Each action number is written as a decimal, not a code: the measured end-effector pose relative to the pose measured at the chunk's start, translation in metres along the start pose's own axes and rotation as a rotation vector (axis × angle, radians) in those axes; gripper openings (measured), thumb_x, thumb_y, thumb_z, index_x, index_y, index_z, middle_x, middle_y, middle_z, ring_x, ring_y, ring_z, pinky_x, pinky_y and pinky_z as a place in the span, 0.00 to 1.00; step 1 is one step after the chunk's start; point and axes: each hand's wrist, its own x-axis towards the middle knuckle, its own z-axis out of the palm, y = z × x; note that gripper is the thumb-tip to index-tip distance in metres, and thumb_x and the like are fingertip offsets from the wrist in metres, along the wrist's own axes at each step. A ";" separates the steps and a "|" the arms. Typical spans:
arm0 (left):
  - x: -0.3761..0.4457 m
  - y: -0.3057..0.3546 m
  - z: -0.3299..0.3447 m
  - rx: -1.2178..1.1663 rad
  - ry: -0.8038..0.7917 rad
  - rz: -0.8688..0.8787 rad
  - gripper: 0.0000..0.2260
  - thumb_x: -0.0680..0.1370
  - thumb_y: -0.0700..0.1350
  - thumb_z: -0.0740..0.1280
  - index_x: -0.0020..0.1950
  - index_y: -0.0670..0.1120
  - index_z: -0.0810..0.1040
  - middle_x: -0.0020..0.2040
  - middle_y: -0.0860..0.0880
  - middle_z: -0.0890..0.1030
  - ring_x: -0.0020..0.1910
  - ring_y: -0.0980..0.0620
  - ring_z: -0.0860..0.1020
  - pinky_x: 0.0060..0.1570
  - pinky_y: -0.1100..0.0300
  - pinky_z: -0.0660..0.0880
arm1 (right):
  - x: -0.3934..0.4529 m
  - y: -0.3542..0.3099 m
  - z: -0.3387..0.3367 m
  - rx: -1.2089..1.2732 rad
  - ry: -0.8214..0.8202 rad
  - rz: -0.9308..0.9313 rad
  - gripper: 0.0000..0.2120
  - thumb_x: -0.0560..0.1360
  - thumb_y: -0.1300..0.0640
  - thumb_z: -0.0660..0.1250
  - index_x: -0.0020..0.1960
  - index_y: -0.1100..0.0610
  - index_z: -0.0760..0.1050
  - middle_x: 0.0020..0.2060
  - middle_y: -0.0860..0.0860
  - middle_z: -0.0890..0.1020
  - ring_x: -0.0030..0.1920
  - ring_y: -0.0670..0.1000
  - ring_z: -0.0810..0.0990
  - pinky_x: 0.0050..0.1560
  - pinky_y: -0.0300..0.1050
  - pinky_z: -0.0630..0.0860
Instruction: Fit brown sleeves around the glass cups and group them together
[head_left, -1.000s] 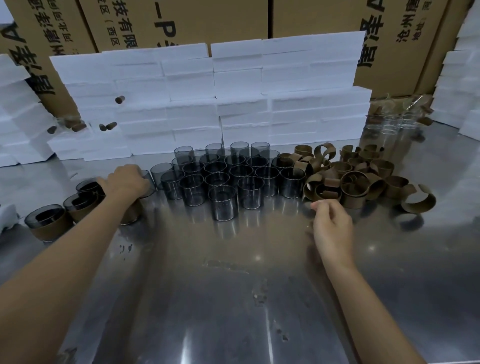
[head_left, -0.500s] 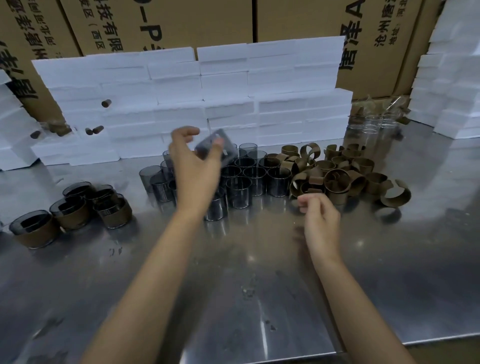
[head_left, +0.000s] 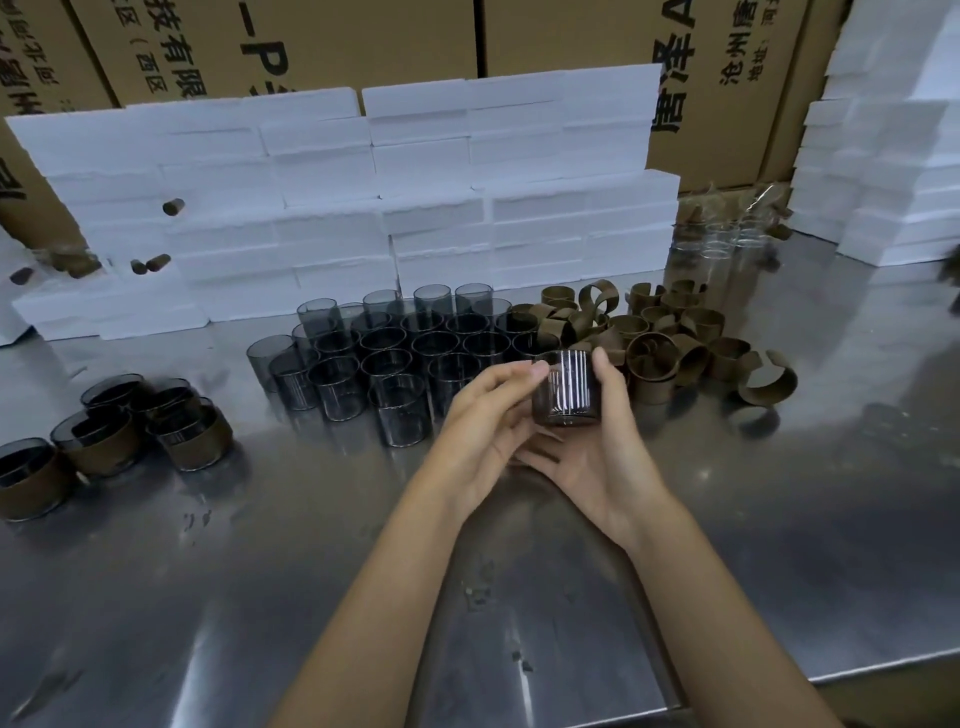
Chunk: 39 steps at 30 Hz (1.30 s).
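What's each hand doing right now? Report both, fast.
Left hand: fingers pinch the glass cup at its side.
Right hand: grips the same cup from the other side.

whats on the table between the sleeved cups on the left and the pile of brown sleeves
In the head view, the cluster of bare glass cups stands between the sleeved cups and the sleeve pile; bare steel table separates it from the sleeved cups.

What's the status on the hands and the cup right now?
Both hands, left and right, hold one glass cup above the table. Sleeve on it: cannot tell. Nothing in the way.
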 end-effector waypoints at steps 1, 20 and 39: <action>0.000 0.000 -0.001 0.035 0.005 0.010 0.20 0.76 0.46 0.73 0.63 0.37 0.80 0.52 0.45 0.86 0.49 0.52 0.84 0.49 0.61 0.81 | -0.001 0.000 0.001 -0.027 0.003 0.007 0.36 0.79 0.29 0.55 0.71 0.56 0.77 0.65 0.62 0.81 0.69 0.60 0.78 0.74 0.59 0.70; -0.010 -0.018 0.009 0.641 0.193 0.191 0.18 0.72 0.66 0.71 0.54 0.56 0.84 0.58 0.51 0.75 0.49 0.72 0.76 0.48 0.80 0.70 | 0.002 0.010 -0.001 -0.303 0.434 -0.262 0.13 0.84 0.57 0.64 0.62 0.63 0.81 0.56 0.60 0.85 0.59 0.57 0.84 0.58 0.54 0.83; -0.007 -0.018 0.009 0.220 0.065 -0.107 0.21 0.81 0.60 0.63 0.56 0.46 0.86 0.52 0.44 0.85 0.48 0.46 0.80 0.50 0.51 0.72 | -0.004 0.010 0.005 -0.159 0.125 -0.099 0.22 0.73 0.49 0.76 0.62 0.60 0.81 0.57 0.59 0.86 0.62 0.58 0.83 0.63 0.52 0.77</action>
